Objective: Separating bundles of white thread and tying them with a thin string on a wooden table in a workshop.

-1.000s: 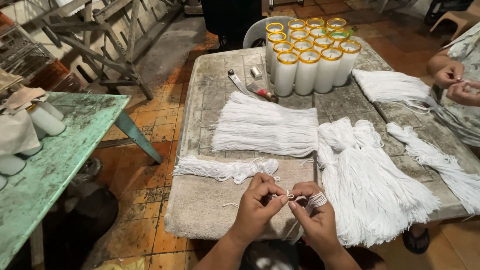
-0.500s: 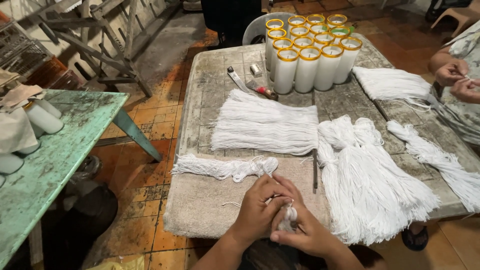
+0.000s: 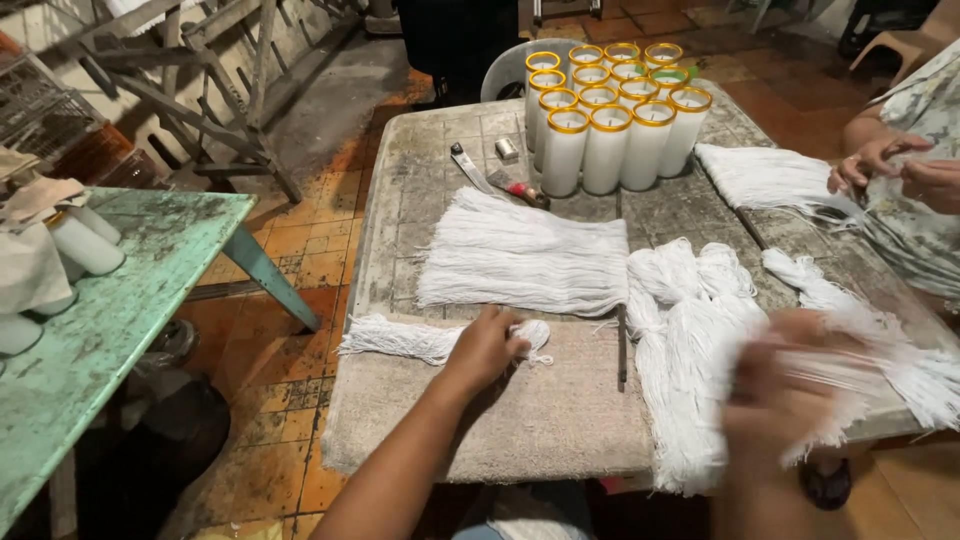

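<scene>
Left hand (image 3: pixel 487 347) on string bundle (image 3: pixel 430 338) lying crosswise, right hand (image 3: pixel 790 400) blurred

I see a stone-topped table (image 3: pixel 410 200) with a worn grey surface. A beige cloth (image 3: pixel 540 420) covers its near edge. Taking the cloth as landmark: a flat fan of cut white strings (image 3: pixel 525 262) lies just beyond its far edge. A small tied string bundle (image 3: pixel 400 338) rests on the cloth's left part. A thin dark rod (image 3: pixel 621 347) lies on its right part. A heap of white strings (image 3: pixel 690 330) sits just right of it. A cluster of white candles in gold-rimmed glasses (image 3: pixel 610 130) stands well beyond it.
</scene>
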